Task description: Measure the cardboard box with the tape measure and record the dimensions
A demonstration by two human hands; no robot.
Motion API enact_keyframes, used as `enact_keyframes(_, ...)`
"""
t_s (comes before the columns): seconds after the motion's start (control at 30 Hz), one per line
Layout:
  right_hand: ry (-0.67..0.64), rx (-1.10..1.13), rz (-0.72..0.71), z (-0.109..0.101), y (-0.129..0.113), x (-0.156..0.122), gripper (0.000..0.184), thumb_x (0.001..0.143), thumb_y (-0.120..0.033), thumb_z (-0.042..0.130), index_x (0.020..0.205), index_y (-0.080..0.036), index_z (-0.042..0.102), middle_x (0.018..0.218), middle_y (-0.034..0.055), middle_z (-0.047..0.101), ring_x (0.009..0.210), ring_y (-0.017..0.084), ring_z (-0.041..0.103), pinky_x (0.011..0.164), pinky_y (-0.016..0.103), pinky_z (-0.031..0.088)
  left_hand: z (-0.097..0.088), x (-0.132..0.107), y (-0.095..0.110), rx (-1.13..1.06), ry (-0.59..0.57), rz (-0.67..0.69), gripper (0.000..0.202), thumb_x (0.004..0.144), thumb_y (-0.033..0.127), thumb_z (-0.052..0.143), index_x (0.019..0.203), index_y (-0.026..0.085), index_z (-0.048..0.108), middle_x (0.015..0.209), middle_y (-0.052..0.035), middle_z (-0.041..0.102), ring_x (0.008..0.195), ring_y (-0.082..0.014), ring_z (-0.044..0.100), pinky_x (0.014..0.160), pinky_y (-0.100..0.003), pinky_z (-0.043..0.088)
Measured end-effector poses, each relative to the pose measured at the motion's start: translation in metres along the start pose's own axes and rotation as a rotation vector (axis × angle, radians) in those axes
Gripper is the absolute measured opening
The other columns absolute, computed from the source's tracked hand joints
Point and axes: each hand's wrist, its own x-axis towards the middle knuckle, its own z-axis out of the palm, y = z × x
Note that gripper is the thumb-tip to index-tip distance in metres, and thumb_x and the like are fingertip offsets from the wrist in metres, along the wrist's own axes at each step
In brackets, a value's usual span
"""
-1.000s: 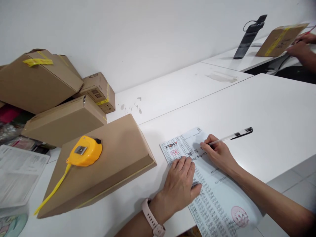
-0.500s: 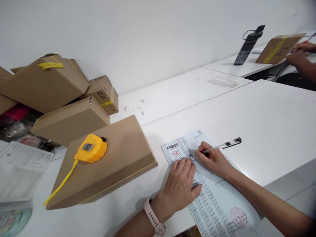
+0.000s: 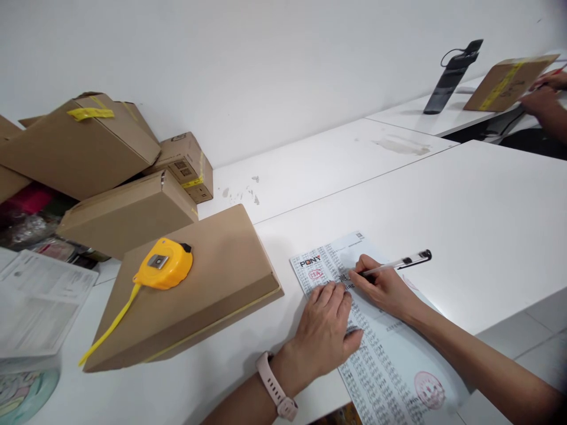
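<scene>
My right hand (image 3: 384, 287) pinches a clear pen with a black cap (image 3: 398, 263), its tip resting on a printed paper sheet (image 3: 390, 360) near the sheet's top. My left hand (image 3: 322, 333) lies flat with fingers stretched out on the same sheet, holding it against the white table (image 3: 465, 212); a pink watch sits on that wrist. Left of the sheet lies a flat cardboard box (image 3: 208, 295) with a yellow tape measure (image 3: 163, 264) on top, its yellow tape trailing off to the lower left.
Several cardboard boxes (image 3: 88, 147) are stacked at the back left against the wall. Papers (image 3: 35, 301) lie at the far left. At the far right another person's hands (image 3: 543, 97) work at a cardboard box (image 3: 505, 82) beside a dark leaning device (image 3: 449, 77).
My right hand and the pen have shifted left along the top of the sheet. My left hand has stayed in place on the paper. The view has shifted slightly.
</scene>
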Motion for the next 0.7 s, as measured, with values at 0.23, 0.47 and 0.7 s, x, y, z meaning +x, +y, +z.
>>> enact_keyframes(0.23, 0.005, -0.011, -0.013, 0.0003, 0.0007, 0.0001, 0.036, 0.092, -0.045, 0.058, 0.069, -0.026, 0.038, 0.059, -0.0061, 0.037, 0.053, 0.012, 0.032, 0.049, 0.029, 0.028, 0.0005, -0.0002, 0.0000, 0.007, 0.001, -0.003, 0.057, 0.094, 0.042, 0.059, 0.134, 0.002, 0.056, 0.143, -0.0213, 0.060, 0.132, -0.0366, 0.054, 0.112, -0.051, 0.044)
enact_keyframes(0.47, -0.022, 0.010, 0.025, 0.0003, 0.0029, 0.0001, 0.034, 0.092, -0.043, 0.057, 0.069, -0.025, 0.039, 0.057, -0.0076, 0.032, 0.052, 0.011, 0.028, 0.048, 0.028, 0.024, 0.0002, -0.0002, 0.0005, 0.011, -0.002, -0.002, 0.057, 0.095, 0.042, 0.058, 0.135, 0.002, 0.055, 0.143, -0.0210, 0.059, 0.133, -0.0361, 0.053, 0.113, -0.050, 0.043)
enact_keyframes(0.7, 0.009, 0.004, 0.021, 0.0005, 0.0064, -0.0005, 0.032, 0.093, -0.041, 0.056, 0.071, -0.026, 0.039, 0.061, -0.0063, 0.036, 0.055, 0.012, 0.031, 0.050, 0.029, 0.027, -0.0013, 0.0004, 0.0006, 0.013, -0.009, -0.004, 0.057, 0.095, 0.042, 0.059, 0.135, 0.003, 0.054, 0.143, -0.0204, 0.060, 0.134, -0.0354, 0.053, 0.114, -0.049, 0.042)
